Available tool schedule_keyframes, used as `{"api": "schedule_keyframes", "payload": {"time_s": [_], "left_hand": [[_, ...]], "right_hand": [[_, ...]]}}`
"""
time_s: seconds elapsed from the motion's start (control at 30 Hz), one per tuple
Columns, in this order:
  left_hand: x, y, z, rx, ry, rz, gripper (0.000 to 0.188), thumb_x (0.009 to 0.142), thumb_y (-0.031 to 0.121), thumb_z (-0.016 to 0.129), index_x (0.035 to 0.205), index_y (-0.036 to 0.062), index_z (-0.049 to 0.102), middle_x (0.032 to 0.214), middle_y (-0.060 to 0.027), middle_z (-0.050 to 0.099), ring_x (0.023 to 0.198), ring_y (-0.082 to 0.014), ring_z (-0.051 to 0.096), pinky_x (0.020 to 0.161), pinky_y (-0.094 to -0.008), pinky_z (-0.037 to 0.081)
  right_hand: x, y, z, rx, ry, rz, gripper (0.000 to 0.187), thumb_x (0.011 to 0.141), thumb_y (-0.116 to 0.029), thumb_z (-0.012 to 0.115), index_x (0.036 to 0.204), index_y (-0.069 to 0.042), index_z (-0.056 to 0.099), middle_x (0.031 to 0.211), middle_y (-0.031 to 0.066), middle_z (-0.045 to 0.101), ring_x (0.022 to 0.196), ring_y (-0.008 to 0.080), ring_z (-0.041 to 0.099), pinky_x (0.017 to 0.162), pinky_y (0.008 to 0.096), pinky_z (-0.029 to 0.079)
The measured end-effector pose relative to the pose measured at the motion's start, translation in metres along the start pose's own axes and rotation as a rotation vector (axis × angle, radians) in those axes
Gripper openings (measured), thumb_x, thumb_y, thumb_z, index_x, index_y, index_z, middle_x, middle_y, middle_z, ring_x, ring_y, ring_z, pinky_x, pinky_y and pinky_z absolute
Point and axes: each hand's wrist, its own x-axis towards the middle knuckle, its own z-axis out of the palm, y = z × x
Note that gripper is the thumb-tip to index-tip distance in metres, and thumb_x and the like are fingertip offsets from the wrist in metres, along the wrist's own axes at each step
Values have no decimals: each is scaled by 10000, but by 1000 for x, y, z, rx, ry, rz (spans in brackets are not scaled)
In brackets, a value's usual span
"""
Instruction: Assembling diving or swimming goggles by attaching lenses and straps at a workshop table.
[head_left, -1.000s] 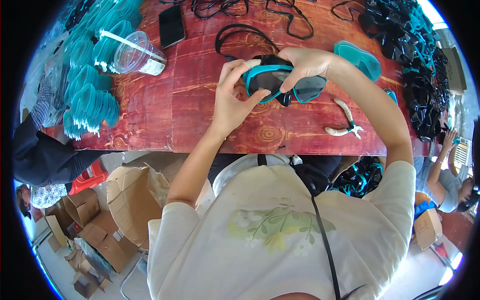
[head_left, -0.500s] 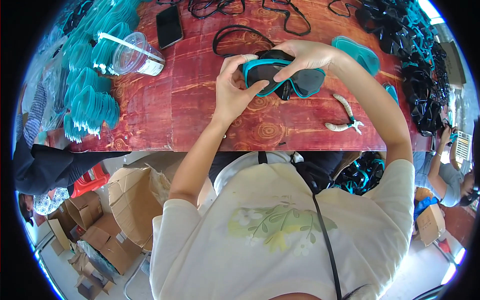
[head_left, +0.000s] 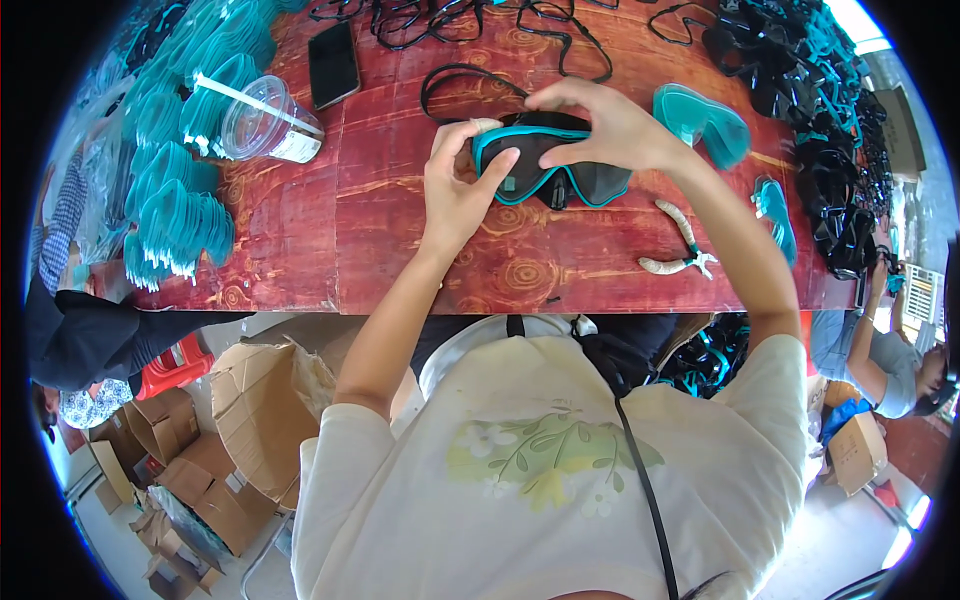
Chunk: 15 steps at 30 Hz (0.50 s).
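Observation:
A diving mask with a teal frame, dark lenses and a black skirt is held just over the red wooden table. My left hand grips its left end, thumb on the lens and fingers behind the rim; a pale wrap covers one fingertip. My right hand pinches the upper middle, thumb across the right lens and fingers over the top edge. Behind the mask a black strap loops on the table. Pliers with pale wrapped handles lie to the right, below my right forearm.
Stacks of teal mask frames fill the left side, beside a clear plastic cup with a straw and a black phone. Teal pieces lie at right, near piled black masks. Another person works at far right.
The mask has tilted, with its lenses facing up more squarely. My right thumb has shifted slightly on the lens, and both hands still hold it. The whole view has shifted slightly.

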Motion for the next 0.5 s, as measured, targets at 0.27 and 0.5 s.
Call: {"api": "schedule_keyframes", "payload": {"time_s": [0.27, 0.5], "left_hand": [[-6, 0, -5, -44, -29, -150, 318, 844, 57, 727, 1119, -3, 579, 1143, -71, 521, 963, -160, 623, 814, -272, 539], [22, 13, -4, 767, -24, 354, 309, 725, 190, 795, 987, 85, 668, 1028, -91, 591, 931, -261, 531, 820, -353, 429]], "right_hand": [[-74, 7, 24, -31, 409, 129, 324, 827, -96, 743, 1147, -99, 692, 1000, 26, 561, 777, 86, 509, 514, 210, 362], [-65, 16, 26, 76, 591, 178, 262, 748, -77, 789, 1003, -78, 731, 866, 48, 604, 797, 181, 570, 650, 289, 458]]}}
